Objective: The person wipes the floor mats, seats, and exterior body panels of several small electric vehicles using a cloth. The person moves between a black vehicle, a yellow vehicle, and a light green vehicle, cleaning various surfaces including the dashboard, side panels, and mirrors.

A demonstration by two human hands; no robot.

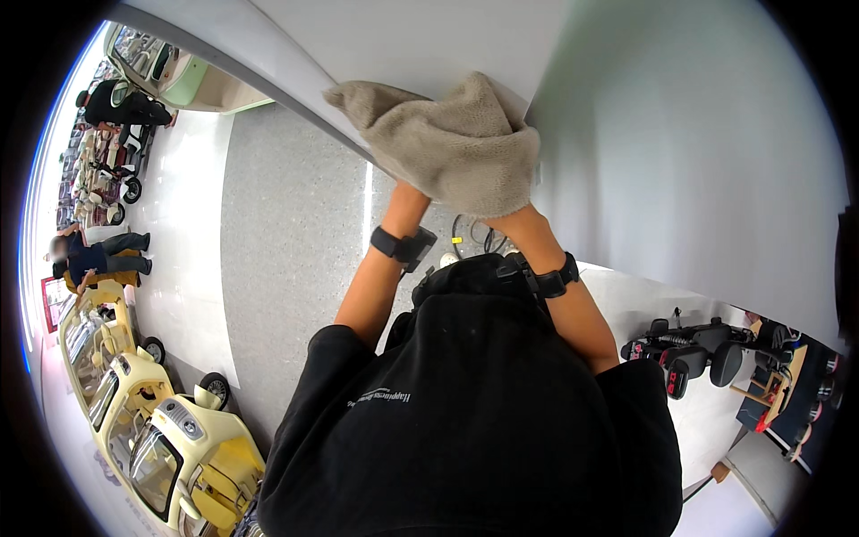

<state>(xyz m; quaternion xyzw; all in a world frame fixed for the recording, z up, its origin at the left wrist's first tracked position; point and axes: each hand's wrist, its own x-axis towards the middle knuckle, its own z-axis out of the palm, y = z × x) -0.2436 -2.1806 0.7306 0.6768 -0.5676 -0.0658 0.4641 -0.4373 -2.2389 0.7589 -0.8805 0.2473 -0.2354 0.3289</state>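
A grey-brown plush cloth point(456, 148) is bunched over both my hands, in front of the white panel surface point(429, 40). My left hand point(411, 194) reaches into its lower left side and holds it; only the wrist end shows. From below right, my right hand point(513, 220) holds the same cloth, with the fingers covered. One corner of the cloth points out to the left, and a fold stands up at the top. Whether the cloth touches the panel behind it cannot be seen.
A tall pale panel point(644, 134) rises close on my right. Cables point(493, 235) lie on the floor by my feet. Yellow small vehicles point(181, 429) stand at left, with two people point(111, 258) beyond. A black scooter-like vehicle point(698, 346) is at right.
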